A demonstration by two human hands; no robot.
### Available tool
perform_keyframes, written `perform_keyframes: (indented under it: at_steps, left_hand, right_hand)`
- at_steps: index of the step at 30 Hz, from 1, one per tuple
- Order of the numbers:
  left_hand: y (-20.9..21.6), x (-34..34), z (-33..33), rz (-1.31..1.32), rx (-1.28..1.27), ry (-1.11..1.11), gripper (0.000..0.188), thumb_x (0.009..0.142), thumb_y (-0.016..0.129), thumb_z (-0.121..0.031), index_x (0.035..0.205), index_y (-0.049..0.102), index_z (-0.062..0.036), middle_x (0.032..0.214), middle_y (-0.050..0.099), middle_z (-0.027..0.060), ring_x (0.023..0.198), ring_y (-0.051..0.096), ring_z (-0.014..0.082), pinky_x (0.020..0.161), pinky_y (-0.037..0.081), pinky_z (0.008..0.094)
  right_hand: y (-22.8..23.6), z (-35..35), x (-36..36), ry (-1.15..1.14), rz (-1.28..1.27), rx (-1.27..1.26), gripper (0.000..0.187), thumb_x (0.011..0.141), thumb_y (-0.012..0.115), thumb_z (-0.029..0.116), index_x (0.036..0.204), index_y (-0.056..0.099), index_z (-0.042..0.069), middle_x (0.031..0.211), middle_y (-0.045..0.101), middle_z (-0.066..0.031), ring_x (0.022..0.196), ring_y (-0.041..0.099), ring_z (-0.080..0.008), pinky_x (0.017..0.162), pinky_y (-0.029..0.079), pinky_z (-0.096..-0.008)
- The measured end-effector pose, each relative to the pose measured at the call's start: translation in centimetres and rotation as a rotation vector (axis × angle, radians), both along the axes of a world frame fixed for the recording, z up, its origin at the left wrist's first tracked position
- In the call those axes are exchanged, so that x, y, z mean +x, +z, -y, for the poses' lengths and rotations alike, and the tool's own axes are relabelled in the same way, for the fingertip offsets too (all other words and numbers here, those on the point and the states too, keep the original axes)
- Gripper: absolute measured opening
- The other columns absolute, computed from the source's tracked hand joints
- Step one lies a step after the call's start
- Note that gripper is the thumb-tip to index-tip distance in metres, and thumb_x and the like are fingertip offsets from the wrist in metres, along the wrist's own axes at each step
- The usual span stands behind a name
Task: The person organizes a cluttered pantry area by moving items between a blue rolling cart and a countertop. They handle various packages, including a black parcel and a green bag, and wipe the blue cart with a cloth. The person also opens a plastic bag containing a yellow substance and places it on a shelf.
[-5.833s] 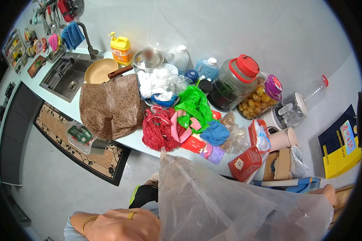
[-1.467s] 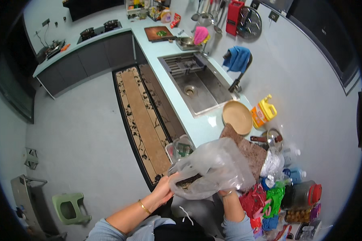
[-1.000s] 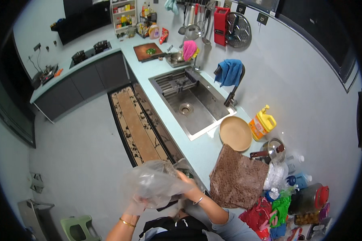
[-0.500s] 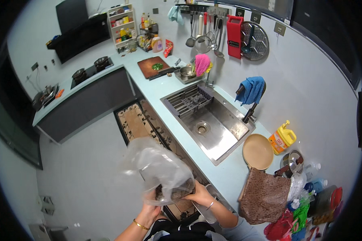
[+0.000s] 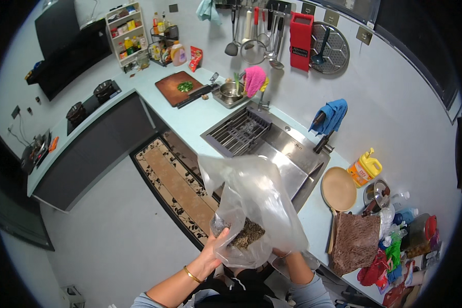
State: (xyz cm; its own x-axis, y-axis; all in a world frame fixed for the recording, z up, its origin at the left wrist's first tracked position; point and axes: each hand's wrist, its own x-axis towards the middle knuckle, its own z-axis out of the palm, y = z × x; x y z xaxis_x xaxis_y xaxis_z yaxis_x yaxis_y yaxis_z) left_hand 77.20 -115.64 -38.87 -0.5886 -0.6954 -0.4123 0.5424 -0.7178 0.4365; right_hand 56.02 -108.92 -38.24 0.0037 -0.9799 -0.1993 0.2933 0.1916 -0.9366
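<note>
Both hands hold one clear plastic bag (image 5: 251,200) up in front of the person, over the near edge of the sink (image 5: 287,159). Dark, crumbly stuff (image 5: 247,234) sits in the bag's bottom, while the empty upper part billows toward the sink. Left hand (image 5: 216,250), with a thin gold bangle (image 5: 192,275) on its wrist, has its fingers closed on the bag's lower left side. Right hand (image 5: 281,252) is mostly hidden behind the plastic; it grips the bag's lower right, though how its fingers lie I cannot tell.

Inside the sink, on its left, lies a dark slatted rack (image 5: 238,132). A blue cloth (image 5: 331,115) hangs over the tap behind the sink. Right of the sink on the pale counter (image 5: 190,120) rest a round tan pan (image 5: 339,189), a yellow bottle (image 5: 364,168) and a brown towel (image 5: 354,242), with a heap of coloured bags and jars farther right. Left of the sink are a metal bowl (image 5: 232,91) and a reddish cutting board (image 5: 179,87) with greens on it. On the floor before the sink lies a patterned runner (image 5: 177,185). Utensils and a red grater (image 5: 300,41) hang on the wall above the sink.
</note>
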Motion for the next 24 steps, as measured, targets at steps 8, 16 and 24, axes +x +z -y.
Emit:
perform_keyframes:
  at_steps: [8,16,24]
  left_hand:
    - [3.0,-3.5,7.1,0.197,-0.081,0.07,0.066,0.082,0.06,-0.036,0.134,0.025,-0.0189,0.131,0.038,0.0037,0.117,0.039,0.0202,0.097,0.037,0.0397]
    - [-0.6,-4.1,18.1,0.161,-0.213,0.258,0.048,0.087,0.058,-0.026,0.126,0.034,-0.0117,0.12,0.046,0.0056,0.11,0.045,0.0201,0.092,0.041,0.0368]
    - [-4.5,-1.0,32.0,0.096,-0.067,0.18,0.035,0.089,0.051,-0.01,0.122,0.041,-0.0067,0.117,0.051,0.0085,0.106,0.05,0.0196,0.092,0.042,0.0329]
  right_hand:
    - [-3.0,7.3,-0.8,-0.177,0.013,0.02,0.04,0.071,0.067,-0.001,0.109,0.055,-0.002,0.103,0.06,-0.007,0.089,0.057,-0.0151,0.078,0.048,-0.031]
    - [-2.6,17.5,-1.8,-0.066,-0.093,-0.015,0.041,0.07,0.068,0.002,0.108,0.054,-0.003,0.102,0.059,-0.0072,0.087,0.058,-0.0159,0.077,0.048,-0.031]
    - [-5.2,28.6,2.1,-0.012,-0.148,0.074,0.058,0.07,0.07,0.004,0.121,0.042,-0.002,0.104,0.057,-0.0091,0.084,0.058,-0.0162,0.072,0.049,-0.0301]
